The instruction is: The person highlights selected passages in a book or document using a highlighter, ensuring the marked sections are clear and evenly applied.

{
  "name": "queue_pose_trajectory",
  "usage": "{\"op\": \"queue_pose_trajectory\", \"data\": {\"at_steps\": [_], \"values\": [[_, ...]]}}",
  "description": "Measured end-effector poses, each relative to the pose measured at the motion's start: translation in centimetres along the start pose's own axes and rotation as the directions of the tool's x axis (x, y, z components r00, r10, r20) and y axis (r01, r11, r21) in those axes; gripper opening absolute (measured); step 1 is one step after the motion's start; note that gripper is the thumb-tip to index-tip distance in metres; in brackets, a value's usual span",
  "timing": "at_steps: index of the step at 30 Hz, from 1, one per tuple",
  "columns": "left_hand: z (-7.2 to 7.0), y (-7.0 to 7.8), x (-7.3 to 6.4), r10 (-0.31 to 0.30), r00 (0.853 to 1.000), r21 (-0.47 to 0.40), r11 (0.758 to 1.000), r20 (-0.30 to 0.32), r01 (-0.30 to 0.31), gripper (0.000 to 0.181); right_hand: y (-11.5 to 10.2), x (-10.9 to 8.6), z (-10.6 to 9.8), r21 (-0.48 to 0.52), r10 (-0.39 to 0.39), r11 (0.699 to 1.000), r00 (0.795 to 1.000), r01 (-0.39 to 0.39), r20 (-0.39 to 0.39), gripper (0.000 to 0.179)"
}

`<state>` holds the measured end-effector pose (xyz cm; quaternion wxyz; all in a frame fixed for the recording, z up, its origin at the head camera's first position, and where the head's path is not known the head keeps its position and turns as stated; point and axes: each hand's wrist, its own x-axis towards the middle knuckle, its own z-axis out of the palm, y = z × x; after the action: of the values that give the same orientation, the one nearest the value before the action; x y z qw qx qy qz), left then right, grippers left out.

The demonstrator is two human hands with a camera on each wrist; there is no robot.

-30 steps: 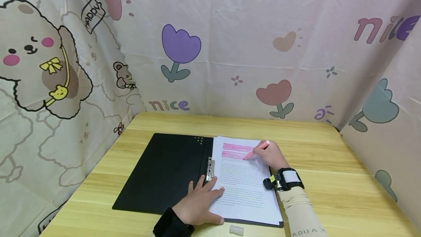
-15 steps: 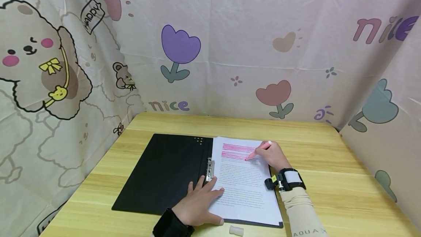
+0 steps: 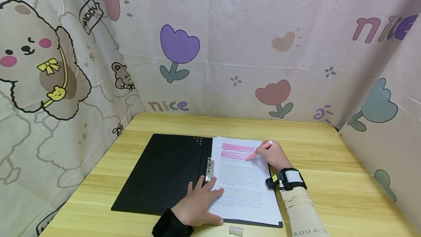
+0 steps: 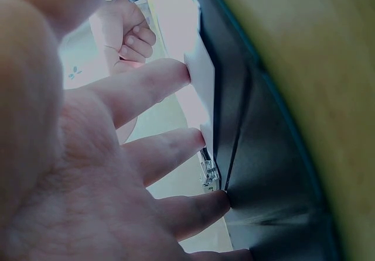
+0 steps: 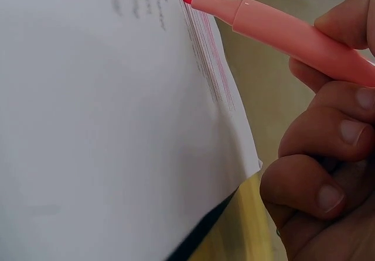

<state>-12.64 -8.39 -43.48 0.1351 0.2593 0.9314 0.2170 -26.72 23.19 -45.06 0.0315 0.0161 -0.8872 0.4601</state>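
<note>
My right hand (image 3: 272, 154) pinches a pink highlighter (image 5: 293, 33) between thumb and fingers, its tip on the printed sheet (image 3: 245, 189). Several pink lines run across the upper text of that page. The sheet lies on the right side of an open black clipboard folder (image 3: 171, 171), by the metal clip (image 3: 209, 169). With fingers spread, my left hand (image 3: 198, 204) rests across the folder's spine and the sheet's lower left. In the left wrist view its fingertips (image 4: 181, 72) touch the paper and the black cover.
A small whitish cap-like piece (image 3: 236, 230) lies on the wooden table (image 3: 335, 178) just below the folder's front edge. Behind and at both sides hangs a printed curtain (image 3: 230, 46). Camera straps are on both wrists.
The right hand and highlighter have slid slightly to the right along a line of text. My left hand stays in place on the folder.
</note>
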Motion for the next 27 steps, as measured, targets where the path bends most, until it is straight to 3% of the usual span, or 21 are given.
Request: {"op": "queue_pose_trajectory", "data": {"at_steps": [17,27], "values": [[-0.04,0.09,0.0,-0.001,1.0,-0.002,1.0,-0.001,0.001,0.08,0.45,0.16,-0.48,0.006,-0.009,1.0,1.0,0.009,0.008,0.027],[-0.01,-0.02,-0.04,0.007,1.0,-0.007,1.0,0.0,-0.007,0.08,0.57,-0.1,-0.54,0.049,0.053,0.997,0.999,-0.053,0.013,0.031]]}}
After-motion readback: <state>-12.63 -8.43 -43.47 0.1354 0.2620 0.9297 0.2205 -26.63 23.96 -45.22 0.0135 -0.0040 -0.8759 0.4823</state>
